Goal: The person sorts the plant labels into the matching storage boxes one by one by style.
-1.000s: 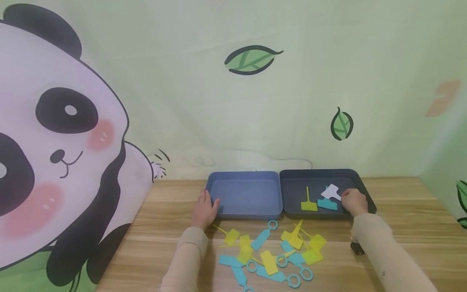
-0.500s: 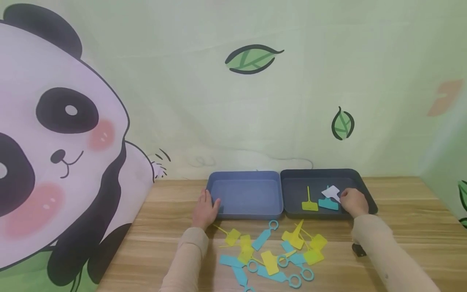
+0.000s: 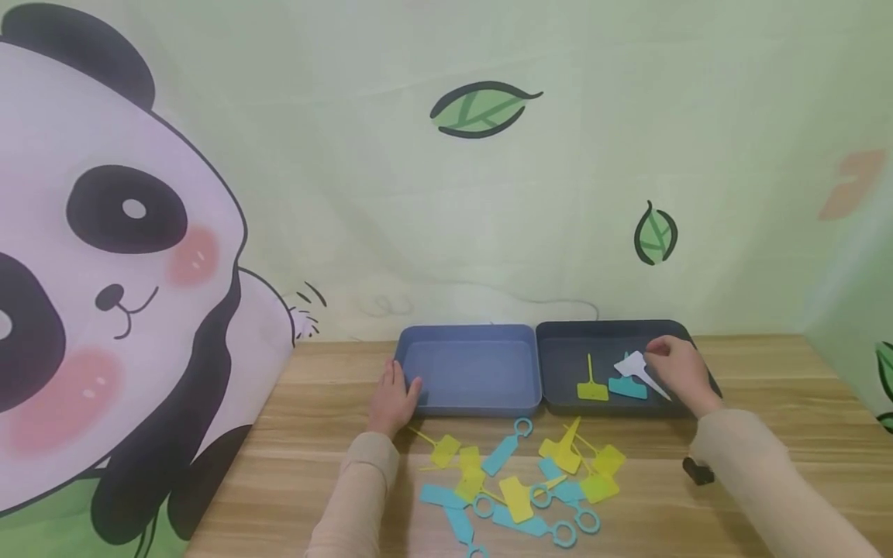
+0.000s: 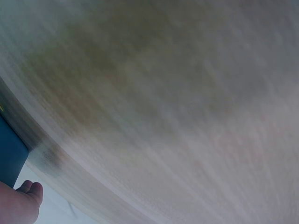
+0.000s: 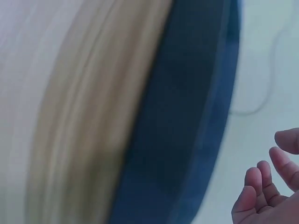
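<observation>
My right hand (image 3: 680,373) is over the right side of the dark tray (image 3: 556,355), beside a white T-shaped plant tag (image 3: 633,366). In the right wrist view, the fingers (image 5: 252,179) are loosely bent, thumb apart, with nothing between them. That white tag lies partly over a blue T-shaped tag (image 3: 627,388) in the tray. Left of them is a yellow T-shaped tag (image 3: 592,392). My left hand (image 3: 392,399) rests at the left front edge of the blue tray (image 3: 467,368), fingers along its side; the left wrist view catches only part of this hand (image 4: 21,204).
Yellow tags (image 3: 516,500) and blue ring-ended tags (image 3: 502,456) lie scattered and overlapping on the wooden table (image 3: 279,465) before the trays. A small black object (image 3: 698,471) sits beside the right sleeve (image 3: 739,442). A panda-printed cloth (image 3: 335,194) hangs close behind.
My right hand has let go of the white tag and moved slightly up and back, so the tag's pointed stem now shows. The left hand has stayed put.
</observation>
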Demonstrator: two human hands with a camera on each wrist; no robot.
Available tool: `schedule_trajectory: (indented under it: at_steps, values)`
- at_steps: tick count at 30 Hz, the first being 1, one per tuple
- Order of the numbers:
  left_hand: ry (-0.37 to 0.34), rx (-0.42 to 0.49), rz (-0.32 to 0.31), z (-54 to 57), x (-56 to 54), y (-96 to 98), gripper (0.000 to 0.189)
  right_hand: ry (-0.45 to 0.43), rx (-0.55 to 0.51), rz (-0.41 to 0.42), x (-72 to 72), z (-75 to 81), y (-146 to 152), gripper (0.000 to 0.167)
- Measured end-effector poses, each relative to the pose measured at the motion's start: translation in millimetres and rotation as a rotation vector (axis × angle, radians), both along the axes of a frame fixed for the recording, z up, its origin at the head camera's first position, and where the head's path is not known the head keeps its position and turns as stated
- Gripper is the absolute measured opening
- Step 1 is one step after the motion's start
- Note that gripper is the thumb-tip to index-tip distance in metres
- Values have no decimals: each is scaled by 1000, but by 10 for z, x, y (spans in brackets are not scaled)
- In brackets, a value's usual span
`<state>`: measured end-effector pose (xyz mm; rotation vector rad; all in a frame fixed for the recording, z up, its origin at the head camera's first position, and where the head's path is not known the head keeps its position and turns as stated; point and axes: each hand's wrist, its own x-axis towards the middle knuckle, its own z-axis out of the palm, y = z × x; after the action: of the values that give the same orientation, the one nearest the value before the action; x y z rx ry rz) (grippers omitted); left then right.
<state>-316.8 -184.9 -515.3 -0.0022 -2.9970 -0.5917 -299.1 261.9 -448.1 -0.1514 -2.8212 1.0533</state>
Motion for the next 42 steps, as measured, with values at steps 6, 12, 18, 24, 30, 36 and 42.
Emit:
schedule_trajectory:
  at_steps: [6,12,18,24,30,36,42]
  values:
    - [0,-6,-6,12,-3,6,69,-23,37,153,170,221,-161,27]
    - [-6,-6,-8,19,-1,7,69,-76,90,470,413,232,-352,14]
    - [-2,1,-15,18,-13,0,69,-157,160,595,584,-1,-434,16]
    - [-1,-8,-13,-3,-24,-4,69,-286,212,490,666,-159,-510,23]
    - [7,-6,-19,-1,-10,2,68,-256,268,509,708,-311,-533,29]
    - [8,2,-14,10,-4,7,68,-136,324,577,733,-381,-508,36]
    - [33,11,-23,15,4,9,67,-117,354,566,717,-447,-472,35]
